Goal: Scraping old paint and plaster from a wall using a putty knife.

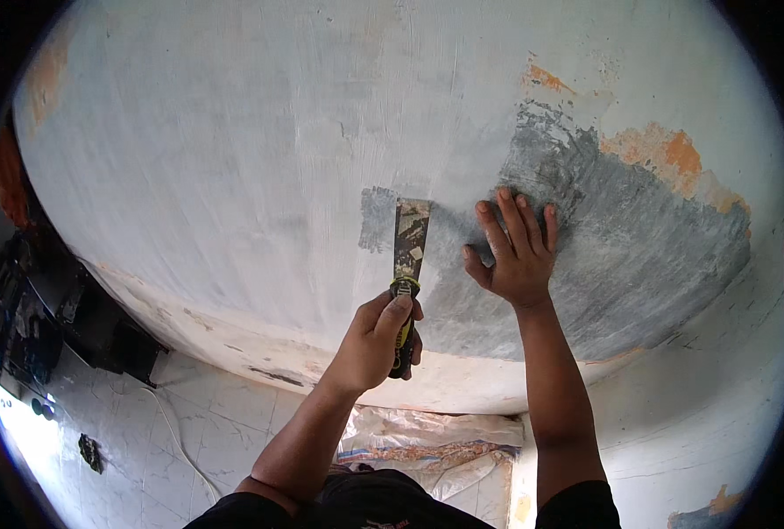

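My left hand (375, 337) grips the black and yellow-green handle of a putty knife (412, 238). Its blade points up and lies at the wall, its tip beside a small grey scraped patch (377, 218); the blade is smeared with pale residue. My right hand (521, 258) is laid on the wall with its fingers spread, holding nothing, at the edge of a large grey bare area (637, 258). Pale whitish paint (233, 145) covers the wall to the left and above. Orange patches (683, 155) show along the upper rim of the grey area.
Plastic sheeting or sacks (432, 436) with debris lie at the wall's foot. On the tiled floor (233, 403) are a pale cable (174, 430) and a dark crumpled thing (90, 453). Black furniture or equipment (107, 330) stands at the left. Another wall (716, 370) adjoins at the right.
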Motion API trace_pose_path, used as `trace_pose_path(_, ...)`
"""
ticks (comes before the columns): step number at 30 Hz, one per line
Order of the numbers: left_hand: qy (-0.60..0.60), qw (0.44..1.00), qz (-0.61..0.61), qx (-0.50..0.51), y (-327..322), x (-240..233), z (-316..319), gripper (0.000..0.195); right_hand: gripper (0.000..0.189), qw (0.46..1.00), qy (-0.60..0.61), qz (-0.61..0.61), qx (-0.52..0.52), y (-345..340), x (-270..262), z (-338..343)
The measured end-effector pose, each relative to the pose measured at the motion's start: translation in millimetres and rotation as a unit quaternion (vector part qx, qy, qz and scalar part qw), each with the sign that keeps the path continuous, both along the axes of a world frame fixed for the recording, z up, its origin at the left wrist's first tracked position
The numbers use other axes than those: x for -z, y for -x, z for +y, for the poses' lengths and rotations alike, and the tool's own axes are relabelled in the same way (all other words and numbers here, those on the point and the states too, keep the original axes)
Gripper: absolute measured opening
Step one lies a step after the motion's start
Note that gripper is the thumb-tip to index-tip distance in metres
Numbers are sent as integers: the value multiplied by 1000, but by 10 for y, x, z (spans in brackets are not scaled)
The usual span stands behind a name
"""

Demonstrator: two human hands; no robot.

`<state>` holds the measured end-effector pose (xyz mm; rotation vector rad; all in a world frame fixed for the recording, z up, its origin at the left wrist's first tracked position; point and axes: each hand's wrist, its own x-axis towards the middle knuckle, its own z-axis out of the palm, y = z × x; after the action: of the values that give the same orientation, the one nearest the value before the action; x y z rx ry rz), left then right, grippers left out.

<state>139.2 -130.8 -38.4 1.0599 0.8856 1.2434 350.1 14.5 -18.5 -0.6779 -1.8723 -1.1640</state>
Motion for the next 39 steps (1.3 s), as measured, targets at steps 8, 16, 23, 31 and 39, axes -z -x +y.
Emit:
trace_pose_path(8, -12, 999, 29, -20, 9, 17, -22, 32, 47, 1000, -2, 0, 6, 32, -8, -9)
trace_pose_path(16, -8, 1000, -5, -2, -18, 17, -28, 32, 47, 1000, 8, 3, 1, 24, -6, -4)
trace_pose_path(23, -13, 1000, 9, -9, 2, 37, 21, 34, 47, 1000, 4, 5, -8, 17, 4, -5)
trace_pose_path(31, -42, 998, 30, -24, 51, -3, 27, 35, 47, 1000, 4, 7, -2, 29, -8, -5)
trace_pose_path(39, -24, 999, 45, -5, 112, -53, 26, 34, 49, 1000, -2, -6, -10, 14, -21, -13)
